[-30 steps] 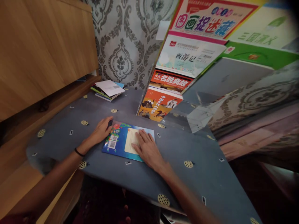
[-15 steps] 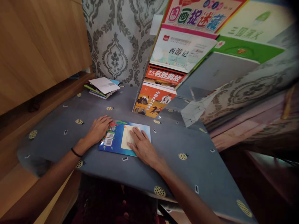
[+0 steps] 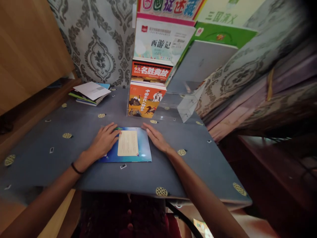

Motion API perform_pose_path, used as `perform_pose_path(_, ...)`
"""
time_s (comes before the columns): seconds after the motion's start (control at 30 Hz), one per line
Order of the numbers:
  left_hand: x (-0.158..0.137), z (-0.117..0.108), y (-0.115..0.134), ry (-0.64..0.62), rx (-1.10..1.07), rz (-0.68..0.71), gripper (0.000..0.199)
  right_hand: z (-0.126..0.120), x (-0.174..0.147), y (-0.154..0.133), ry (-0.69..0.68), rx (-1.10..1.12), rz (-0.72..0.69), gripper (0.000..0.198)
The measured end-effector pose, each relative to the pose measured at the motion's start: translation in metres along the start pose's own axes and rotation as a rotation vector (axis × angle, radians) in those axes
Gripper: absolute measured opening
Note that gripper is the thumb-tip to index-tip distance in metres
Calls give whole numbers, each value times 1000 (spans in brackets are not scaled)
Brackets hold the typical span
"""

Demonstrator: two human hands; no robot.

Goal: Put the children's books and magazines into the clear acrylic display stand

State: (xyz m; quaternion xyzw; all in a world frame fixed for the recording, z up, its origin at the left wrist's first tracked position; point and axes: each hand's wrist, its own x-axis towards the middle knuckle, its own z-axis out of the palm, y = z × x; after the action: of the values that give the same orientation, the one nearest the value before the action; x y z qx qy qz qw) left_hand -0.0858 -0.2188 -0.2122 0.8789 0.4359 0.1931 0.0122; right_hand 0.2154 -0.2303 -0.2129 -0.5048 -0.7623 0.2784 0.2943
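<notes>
A thin blue book (image 3: 144, 150) lies flat on the table in front of me, a cream text panel on its cover. My left hand (image 3: 105, 140) rests over the book's left part, fingers stretched out and covering some of the cover. At the book's right edge is my right hand (image 3: 157, 138), its fingers extended with the tips by the upper right corner. Neither hand grips the book. A dark band circles my left wrist.
A clear display rack (image 3: 190, 104) beyond the book holds upright books, among them an orange book (image 3: 146, 99) lowest. A stack of books (image 3: 91, 92) lies at the back left. A wooden cabinet (image 3: 29, 43) stands left, and a curtain (image 3: 237, 99) hangs right.
My right hand has moved off the cream panel to the book's right edge. My left hand has slid further over the cover. The view has shifted to the right.
</notes>
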Motion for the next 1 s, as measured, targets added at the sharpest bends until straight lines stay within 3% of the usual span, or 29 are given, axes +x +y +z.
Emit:
perform_pose_path(0.27, 47, 29, 64, -104, -86, 259, 39, -6, 0, -4, 7, 152, 8, 59)
perform_pose_path(0.5, 29, 15, 87, -165, -178, 374, 38, -5, 2, -1, -5, 122, 16, 56)
perform_pose_path(0.67, 4, 6, 95, -184, -200, 413, 38, -4, 1, -3, 5, 137, 14, 59)
perform_pose_path(0.83, -1, 2, 98, -206, -180, 407, 37, 1, -2, -2, -1, 66, -18, 60)
perform_pose_path(1.0, 0, -3, 66, -180, -111, 292, 38, 8, -2, 7, 8, -63, -76, 57)
